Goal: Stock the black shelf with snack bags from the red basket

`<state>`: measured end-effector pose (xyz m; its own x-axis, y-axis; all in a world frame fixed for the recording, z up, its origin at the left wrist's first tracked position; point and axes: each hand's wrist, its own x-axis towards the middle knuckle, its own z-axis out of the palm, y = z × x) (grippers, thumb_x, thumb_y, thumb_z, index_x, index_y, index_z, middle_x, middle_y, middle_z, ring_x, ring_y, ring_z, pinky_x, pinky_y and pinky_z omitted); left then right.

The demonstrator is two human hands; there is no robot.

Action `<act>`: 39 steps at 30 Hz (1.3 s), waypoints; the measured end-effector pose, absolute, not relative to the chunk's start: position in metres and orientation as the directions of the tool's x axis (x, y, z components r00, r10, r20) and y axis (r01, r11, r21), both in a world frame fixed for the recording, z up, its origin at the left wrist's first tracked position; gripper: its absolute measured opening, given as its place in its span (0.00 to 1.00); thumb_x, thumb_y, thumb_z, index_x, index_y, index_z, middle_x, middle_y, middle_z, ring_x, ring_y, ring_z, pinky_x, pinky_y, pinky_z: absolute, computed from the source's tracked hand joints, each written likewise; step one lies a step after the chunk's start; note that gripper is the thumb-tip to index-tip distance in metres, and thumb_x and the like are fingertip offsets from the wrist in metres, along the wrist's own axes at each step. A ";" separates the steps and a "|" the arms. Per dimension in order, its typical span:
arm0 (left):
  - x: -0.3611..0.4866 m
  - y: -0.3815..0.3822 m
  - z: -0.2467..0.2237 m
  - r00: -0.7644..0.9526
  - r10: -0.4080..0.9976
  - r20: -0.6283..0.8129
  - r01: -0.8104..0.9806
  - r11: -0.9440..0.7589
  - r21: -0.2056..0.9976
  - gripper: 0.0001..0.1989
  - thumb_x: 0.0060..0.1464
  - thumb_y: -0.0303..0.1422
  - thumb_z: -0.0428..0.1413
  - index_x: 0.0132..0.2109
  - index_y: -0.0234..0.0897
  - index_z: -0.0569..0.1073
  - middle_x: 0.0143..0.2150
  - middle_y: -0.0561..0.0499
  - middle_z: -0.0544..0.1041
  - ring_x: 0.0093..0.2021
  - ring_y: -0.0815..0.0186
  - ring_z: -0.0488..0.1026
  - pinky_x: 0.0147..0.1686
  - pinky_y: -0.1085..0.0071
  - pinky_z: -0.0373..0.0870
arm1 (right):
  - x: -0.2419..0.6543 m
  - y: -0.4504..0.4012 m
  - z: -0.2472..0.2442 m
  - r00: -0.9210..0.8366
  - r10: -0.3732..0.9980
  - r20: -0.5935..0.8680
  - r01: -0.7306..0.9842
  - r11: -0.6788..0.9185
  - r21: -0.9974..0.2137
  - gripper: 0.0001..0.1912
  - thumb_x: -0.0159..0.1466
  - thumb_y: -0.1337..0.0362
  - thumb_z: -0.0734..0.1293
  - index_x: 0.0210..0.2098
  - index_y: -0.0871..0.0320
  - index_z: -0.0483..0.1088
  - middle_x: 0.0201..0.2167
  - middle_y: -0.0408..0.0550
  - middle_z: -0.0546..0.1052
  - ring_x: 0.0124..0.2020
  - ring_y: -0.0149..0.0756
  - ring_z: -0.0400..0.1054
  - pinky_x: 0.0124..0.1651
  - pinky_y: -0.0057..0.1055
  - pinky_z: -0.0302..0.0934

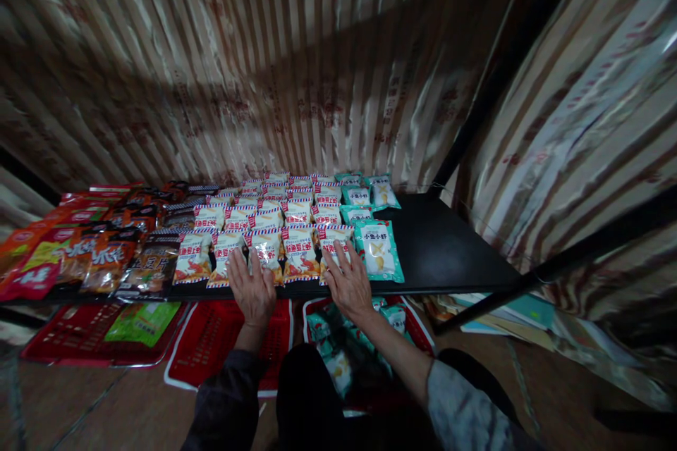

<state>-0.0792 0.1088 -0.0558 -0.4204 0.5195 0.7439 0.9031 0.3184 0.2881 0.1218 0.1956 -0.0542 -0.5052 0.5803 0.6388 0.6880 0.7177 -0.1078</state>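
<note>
My left hand [252, 290] lies with fingers outstretched on the front row of white snack bags [300, 254], which have red lettering and striped edges. Farther right, my right hand [346, 280] rests flat and spread on the white snack bag [334, 234] at that row's right end. Neither hand grips anything. Beside the right hand stands a teal and white snack bag [379, 250], with several more of its kind behind it. The white bags stand in several rows on a black shelf [444, 254].
Left on the shelf are dark brown bags [153, 264], orange-black bags [111, 257] and red packets [39, 261]. Below sit red baskets: one holds a green packet [142, 323], the middle basket [227, 338] is partly hidden, the right holds teal bags [394, 320]. Striped sheeting [317, 84] hangs behind.
</note>
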 end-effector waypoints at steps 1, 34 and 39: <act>-0.084 0.106 -0.056 -0.448 0.497 0.744 0.888 0.342 0.307 0.27 0.59 0.35 0.45 0.64 0.29 0.57 0.69 0.34 0.43 0.68 0.50 0.38 0.62 0.47 0.45 | 0.122 0.196 -0.054 -0.507 0.582 0.635 0.691 0.716 -0.105 0.25 0.66 0.62 0.59 0.62 0.53 0.56 0.68 0.47 0.48 0.68 0.50 0.34 0.63 0.50 0.48; -0.130 0.100 -0.062 -0.472 0.506 0.722 0.881 0.250 0.401 0.25 0.61 0.35 0.42 0.63 0.34 0.59 0.66 0.35 0.53 0.68 0.48 0.41 0.61 0.41 0.40 | 0.124 0.188 -0.047 -0.507 0.632 0.585 0.693 0.703 -0.159 0.26 0.65 0.60 0.60 0.62 0.52 0.56 0.67 0.48 0.51 0.68 0.49 0.35 0.63 0.50 0.45; -0.119 0.092 -0.055 -0.450 0.518 0.727 0.891 0.202 0.407 0.25 0.61 0.36 0.41 0.63 0.34 0.59 0.67 0.36 0.50 0.68 0.49 0.38 0.61 0.41 0.40 | 0.127 0.187 -0.047 -0.517 0.629 0.581 0.686 0.710 -0.159 0.27 0.65 0.59 0.59 0.63 0.53 0.55 0.67 0.49 0.50 0.68 0.48 0.35 0.65 0.50 0.40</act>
